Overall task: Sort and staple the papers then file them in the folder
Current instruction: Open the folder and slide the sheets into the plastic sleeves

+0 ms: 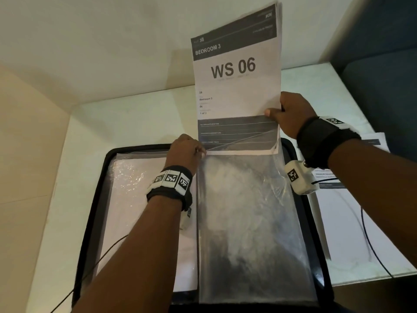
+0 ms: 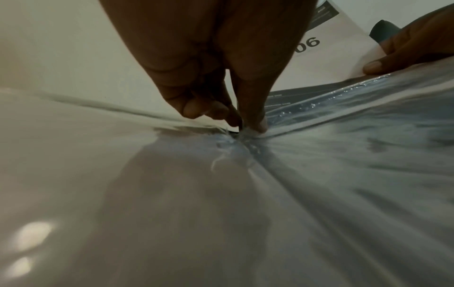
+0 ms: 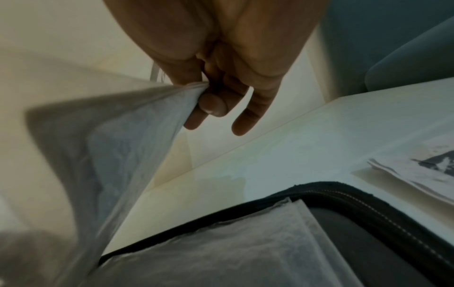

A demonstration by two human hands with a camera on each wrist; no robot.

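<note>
Left hand (image 1: 188,150) pinches sleeve (image 1: 248,222) mouth open at folder (image 1: 94,199) spine. Right hand (image 1: 291,114) pinches paper set (image 1: 234,86) upright, bottom edge at mouth. Keep mouth wide, feed corners squarely, avoid buckling.

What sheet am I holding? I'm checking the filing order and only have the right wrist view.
Observer: The head view shows the papers read WS 06, Bedroom 3, 1 of 3.
Operator: And the left hand?
Observer: The left hand pinches the top edge of the clear sleeve.
Operator: Are the papers in?
Observer: Barely. Their bottom edge is at the sleeve's mouth, and the right hand holds the rest upright above the folder.
</note>
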